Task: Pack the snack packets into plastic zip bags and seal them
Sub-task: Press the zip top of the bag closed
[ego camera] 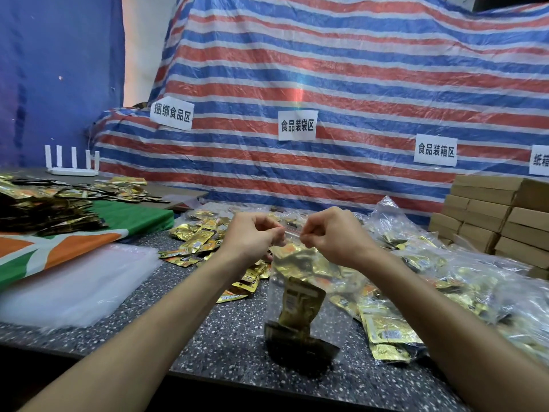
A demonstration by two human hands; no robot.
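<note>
Closest in, straight below the grip, the clear zip bag (274, 295) hangs with its bottom down at the speckled table (231, 346). There are gold snack packets (300, 304) inside, at least three, though the exact count is lost in the crumple. Up at the top, two hands are on it: left hand (252, 234) and right hand (332, 237) each pinch the bag's red-lined mouth between thumb and curled fingers. The knuckles are close together, with a short run of seal showing between them. Left of the grip lies one stack of empty clear bags (74, 286), beside a green, orange and white cloth (89, 239). Just beyond the left hand, loose gold packets (199, 236) lie scattered, too many to count. Right of the grip sits a heap of filled bags (451, 278). Farther right are stacked cardboard boxes (490, 221). Far left there's a white router (72, 171) with five antennas. Behind everything hangs a striped tarp (341, 78) with four paper labels (297, 125), the last one cut off at the edge.
</note>
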